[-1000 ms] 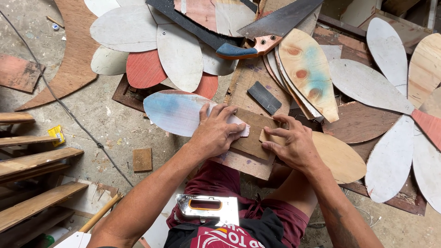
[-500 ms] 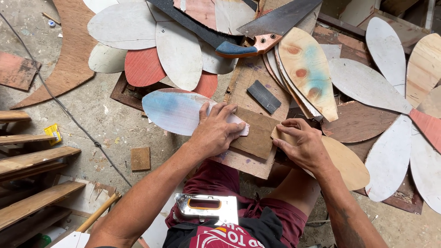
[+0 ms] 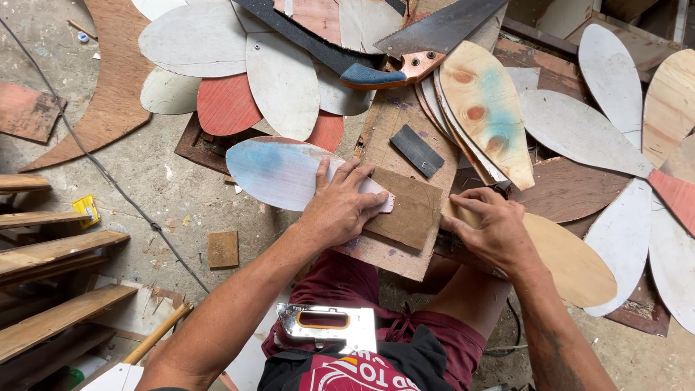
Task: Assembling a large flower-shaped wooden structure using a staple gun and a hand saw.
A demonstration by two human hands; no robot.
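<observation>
A pale blue leaf-shaped board (image 3: 282, 172) lies on a wooden plank (image 3: 394, 188) over the floor. The left hand (image 3: 340, 210) presses its tip flat beside a brown square pad (image 3: 405, 208), fingers spread, clasping nothing. The right hand (image 3: 492, 228) curls its fingers on a tan leaf board (image 3: 572, 261) at the plank's right edge.

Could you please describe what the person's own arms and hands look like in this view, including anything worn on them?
Both forearms are bare, with no sleeves reaching into view. The left hand and right hand wear no gloves, and no rings or watch are visible. The right forearm carries a faint dark marking, possibly a tattoo. Nails look short, and the fingers seem a little dusty.
</observation>
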